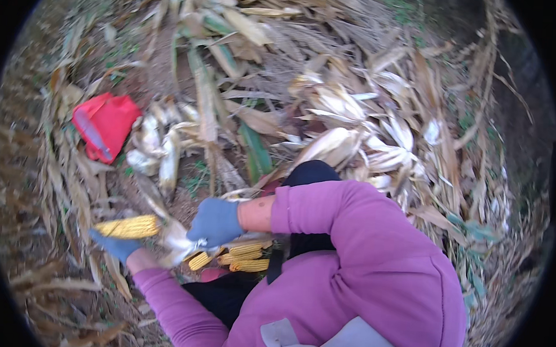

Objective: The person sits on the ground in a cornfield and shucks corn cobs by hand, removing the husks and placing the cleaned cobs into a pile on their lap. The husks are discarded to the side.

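- Left hand is holding the yellow cob out leftward; right hand is clutching pale husk;
- the cob is likely feeling light, stiff, knobbly — its middle is probably offering firmest grip.

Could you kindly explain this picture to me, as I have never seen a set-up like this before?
Of course. There is no machine here, just a person's two hands in blue-grey gloves. The one picture comes from a wide fisheye camera worn on the head, looking down, so straight edges bend near its dark rim. The left hand holds a bare yellow ear of corn. The right hand grips a pale husk; whether that husk is joined to the ear is hard to tell. More yellow cobs lie close to the body. Dry leaves cover much of the ground, and a red bundle lies at the left.
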### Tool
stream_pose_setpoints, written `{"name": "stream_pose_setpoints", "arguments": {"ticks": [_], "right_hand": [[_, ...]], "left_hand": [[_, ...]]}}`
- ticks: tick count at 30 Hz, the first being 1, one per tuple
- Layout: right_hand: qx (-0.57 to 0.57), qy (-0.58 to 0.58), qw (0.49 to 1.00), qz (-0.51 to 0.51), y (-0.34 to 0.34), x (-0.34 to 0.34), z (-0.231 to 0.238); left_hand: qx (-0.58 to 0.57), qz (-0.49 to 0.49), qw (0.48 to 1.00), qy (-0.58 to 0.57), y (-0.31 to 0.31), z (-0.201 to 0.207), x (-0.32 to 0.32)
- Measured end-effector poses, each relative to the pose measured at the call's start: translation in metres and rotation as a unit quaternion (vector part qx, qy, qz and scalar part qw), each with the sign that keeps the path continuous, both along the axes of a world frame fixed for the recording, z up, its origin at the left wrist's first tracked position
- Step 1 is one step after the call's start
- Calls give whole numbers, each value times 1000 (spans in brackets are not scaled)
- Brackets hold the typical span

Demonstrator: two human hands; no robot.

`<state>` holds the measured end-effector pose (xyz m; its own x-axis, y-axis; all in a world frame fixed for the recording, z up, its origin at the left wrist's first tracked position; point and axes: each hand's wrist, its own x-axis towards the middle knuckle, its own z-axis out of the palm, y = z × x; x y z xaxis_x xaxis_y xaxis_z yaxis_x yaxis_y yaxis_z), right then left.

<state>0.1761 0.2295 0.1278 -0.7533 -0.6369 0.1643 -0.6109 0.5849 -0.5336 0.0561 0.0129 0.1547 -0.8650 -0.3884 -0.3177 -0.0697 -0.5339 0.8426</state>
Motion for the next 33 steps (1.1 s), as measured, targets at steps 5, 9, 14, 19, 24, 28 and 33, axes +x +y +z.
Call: {"name": "stream_pose_setpoints", "arguments": {"ticks": [5, 9, 14, 19, 24, 28, 33], "right_hand": [[-97, 107, 978, -148, 51, 29, 54], [-81, 304, 852, -418, 189, 48, 86], [473, -32, 593, -651, 368, 179, 93], [135, 81, 841, -518, 280, 117, 62], [-7, -3, 978, -209, 128, 13, 41], [85, -93, 983, -137, 86, -45, 18], [63, -111, 982, -136, 73, -70, 1]], "left_hand": [[-138, -34, 988, 54, -59, -69, -32], [-92, -106, 990, -12, 11, -38, 5], [-14, -86, 996, 20, 48, -29, 6], [29, -120, 992, -18, 37, -37, 8], [-87, -198, 976, -29, 18, -56, 5], [-426, -514, 743, -42, 0, -87, 12], [-547, -552, 619, -114, -6, -142, -12]]}}
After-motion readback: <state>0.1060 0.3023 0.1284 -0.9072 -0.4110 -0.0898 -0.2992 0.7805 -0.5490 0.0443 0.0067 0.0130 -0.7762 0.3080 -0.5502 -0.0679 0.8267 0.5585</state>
